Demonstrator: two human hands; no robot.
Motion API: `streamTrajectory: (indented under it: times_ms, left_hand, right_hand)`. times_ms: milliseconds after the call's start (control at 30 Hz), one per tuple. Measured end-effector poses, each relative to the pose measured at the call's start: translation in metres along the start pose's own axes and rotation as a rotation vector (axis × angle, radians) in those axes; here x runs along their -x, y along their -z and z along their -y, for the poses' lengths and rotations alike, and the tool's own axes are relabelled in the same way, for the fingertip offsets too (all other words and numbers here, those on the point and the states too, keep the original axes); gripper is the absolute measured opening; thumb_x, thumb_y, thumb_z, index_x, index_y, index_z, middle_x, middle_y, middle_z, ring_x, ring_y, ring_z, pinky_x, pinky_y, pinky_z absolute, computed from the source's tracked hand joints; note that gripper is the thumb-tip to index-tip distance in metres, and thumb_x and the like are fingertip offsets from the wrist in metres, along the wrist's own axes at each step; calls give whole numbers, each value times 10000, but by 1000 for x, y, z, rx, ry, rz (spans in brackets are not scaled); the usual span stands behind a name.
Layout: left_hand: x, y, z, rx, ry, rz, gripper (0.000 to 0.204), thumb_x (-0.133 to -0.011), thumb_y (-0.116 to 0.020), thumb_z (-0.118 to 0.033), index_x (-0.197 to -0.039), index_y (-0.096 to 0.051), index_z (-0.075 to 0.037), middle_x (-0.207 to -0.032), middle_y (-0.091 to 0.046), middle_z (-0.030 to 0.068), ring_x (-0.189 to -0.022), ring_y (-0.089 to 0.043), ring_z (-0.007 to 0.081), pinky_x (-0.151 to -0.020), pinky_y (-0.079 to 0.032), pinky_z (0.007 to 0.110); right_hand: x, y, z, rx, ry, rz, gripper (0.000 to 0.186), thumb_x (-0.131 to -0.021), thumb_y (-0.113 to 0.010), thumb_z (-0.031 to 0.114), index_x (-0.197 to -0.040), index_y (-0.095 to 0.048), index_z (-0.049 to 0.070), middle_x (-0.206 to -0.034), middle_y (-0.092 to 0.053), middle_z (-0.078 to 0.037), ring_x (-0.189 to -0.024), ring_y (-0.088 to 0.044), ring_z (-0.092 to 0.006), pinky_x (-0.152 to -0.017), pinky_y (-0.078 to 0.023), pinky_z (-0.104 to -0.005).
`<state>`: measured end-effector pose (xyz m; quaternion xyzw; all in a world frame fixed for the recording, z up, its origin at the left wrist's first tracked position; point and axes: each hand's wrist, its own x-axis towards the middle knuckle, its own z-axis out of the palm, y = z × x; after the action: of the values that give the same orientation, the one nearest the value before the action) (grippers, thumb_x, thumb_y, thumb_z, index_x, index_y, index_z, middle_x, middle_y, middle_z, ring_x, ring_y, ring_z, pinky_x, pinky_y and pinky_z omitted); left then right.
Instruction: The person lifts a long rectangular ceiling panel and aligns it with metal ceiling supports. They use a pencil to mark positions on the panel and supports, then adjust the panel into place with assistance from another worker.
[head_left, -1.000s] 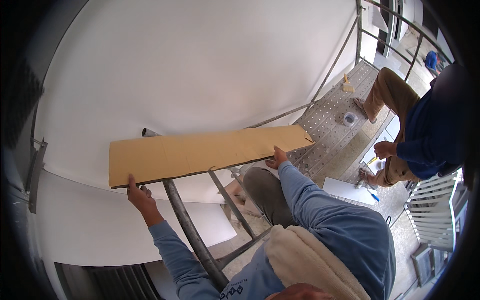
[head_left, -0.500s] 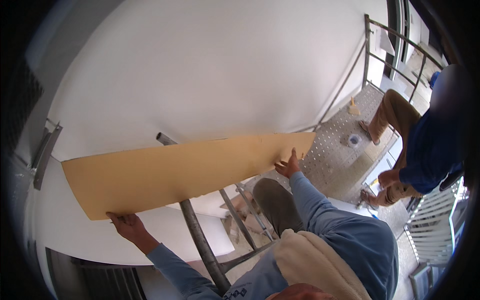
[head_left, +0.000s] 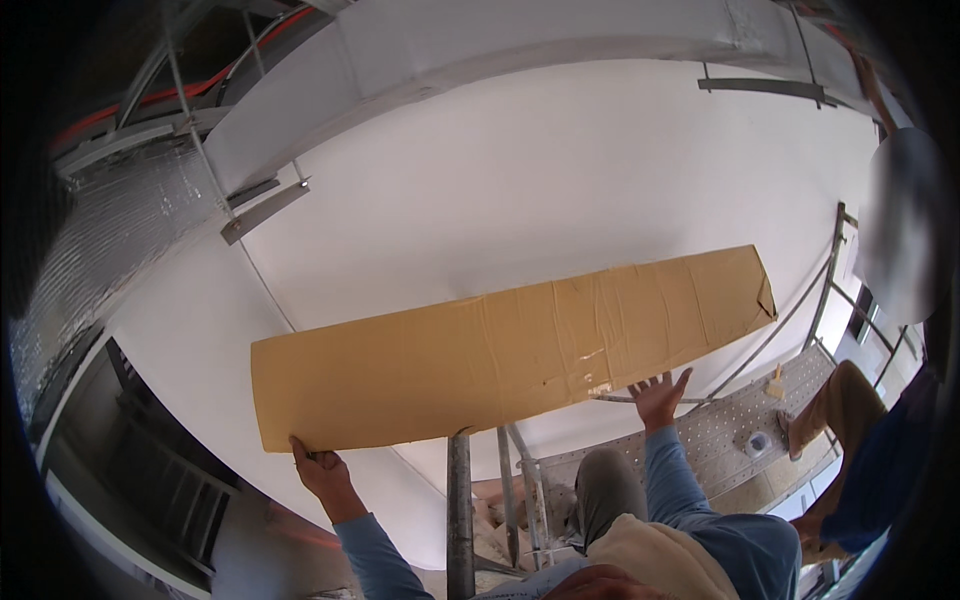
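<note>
At the far left I could see a ridged, silvery foil-covered surround (head_left: 120, 240), and to the right of it a metal bracket (head_left: 268, 212) hung near the upper left part of the curved white wall (head_left: 560, 180). Lower down, the person's left hand (head_left: 325, 475) was grasping the bottom left corner of a long brown cardboard panel (head_left: 400, 375), its thumb pressed on the near face and the other fingers curled in below the edge. The panel was held up in front of the wall, its right end tilted higher than its left, with creases across its right half; I could not tell whether its back touched the wall. Beneath its lower edge, a dark metal pole (head_left: 459, 510) stood upright, and to the right of that showed the person's grey-trousered knee (head_left: 610, 485). The right hand (head_left: 658, 400) was released, its fingers spread upward at the panel's lower edge; whether the fingertips touched it I could not tell. Farther right, a small round tub (head_left: 758, 443) sat on the perforated platform (head_left: 690, 435), and a brush (head_left: 775, 382) lay near the platform's wall-side edge, toward its right end. Beyond them was a co-worker in brown trousers (head_left: 850, 408).
</note>
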<state>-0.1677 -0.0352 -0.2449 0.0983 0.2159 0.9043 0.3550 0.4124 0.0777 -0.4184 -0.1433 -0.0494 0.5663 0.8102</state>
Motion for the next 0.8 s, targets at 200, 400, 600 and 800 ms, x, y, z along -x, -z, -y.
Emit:
streamTrajectory:
  times_ms: [200, 400, 600, 800]
  left_hand:
    - [2, 34, -4, -117, -36, -69, 136, -913, -696, -194, -932, -566, -159, -682, -500, -58, -446, -324, 36, -377, -201, 196]
    - [15, 50, -14, -166, -61, -46, 177, -865, -720, -193, -918, -556, -157, -710, -502, -66, -447, -337, 35, -395, -202, 203]
    - [9, 81, -25, -81, -112, -39, 161, -861, -677, -240, -823, -543, -158, -602, -461, -61, -406, -329, 50, -369, -195, 213]
    - [-8, 155, -41, -271, -284, -77, 287, -892, -635, -202, -1155, -609, -90, -905, -629, 48, -776, -628, 184, -620, -492, 285]
  right_hand:
    - [5, -104, 43, -174, 52, 517, 808, -961, -436, 692, -1527, -366, 119, -1544, -410, -106, -1393, -417, -271, -1130, -350, -459]
    - [-1, -142, 41, 121, 163, 391, 503, -1036, -515, 367, -1427, -443, 60, -1374, -552, -108, -1265, -541, -265, -1037, -459, -430]
    - [-2, -159, 23, 280, 205, 352, 466, -1029, -522, 311, -1398, -478, 30, -1375, -544, -154, -1296, -515, -313, -1087, -424, -500]
    - [27, -210, 5, 541, 369, 273, 516, -968, -629, 199, -1416, -416, 59, -1304, -569, -117, -1206, -574, -284, -965, -528, -483]
